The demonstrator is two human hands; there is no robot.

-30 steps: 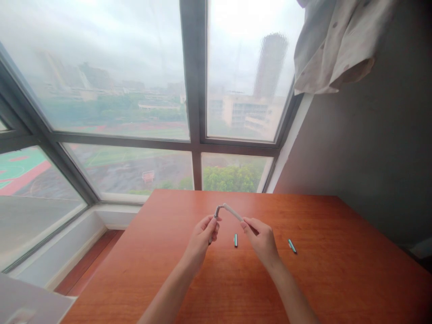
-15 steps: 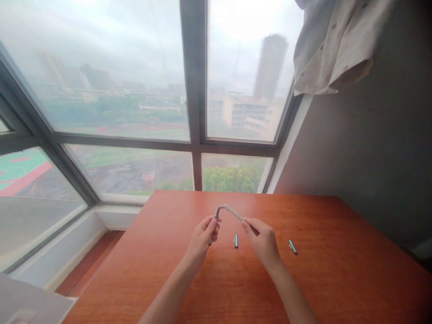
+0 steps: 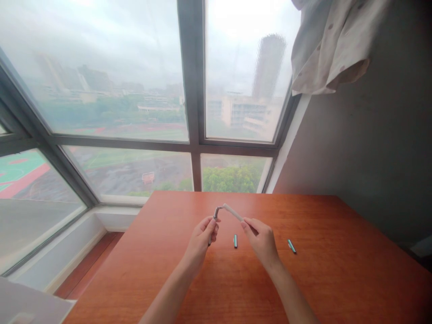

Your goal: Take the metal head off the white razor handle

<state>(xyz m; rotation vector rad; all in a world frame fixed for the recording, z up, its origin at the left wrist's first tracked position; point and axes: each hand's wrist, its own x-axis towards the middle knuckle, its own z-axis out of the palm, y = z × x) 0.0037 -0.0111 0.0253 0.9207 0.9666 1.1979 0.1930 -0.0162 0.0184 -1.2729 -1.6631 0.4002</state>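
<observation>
My left hand (image 3: pixel 202 234) is closed round a razor handle (image 3: pixel 216 212) with no blade head on it; its bent metallic neck points up and to the right. A slim pale stick (image 3: pixel 232 211) is pinched in my right hand (image 3: pixel 261 238), slanting up to the left. Its far end meets or nearly meets the neck's tip; I cannot tell if they touch. Between my forearms a green-and-black razor cartridge (image 3: pixel 235 241) lies on the wooden table (image 3: pixel 162 261). Another razor cartridge (image 3: pixel 292 246) rests right of my right hand.
Large framed windows (image 3: pixel 192 90) rise behind the table's far edge. A pale cloth garment (image 3: pixel 329 49) hangs at the upper right, in front of a grey wall (image 3: pixel 364 148). Reddish flooring (image 3: pixel 91 265) shows left of the table.
The whole view has shifted very slightly. Both hands keep their grips, and the razor handle and stick stay in nearly the same place.
</observation>
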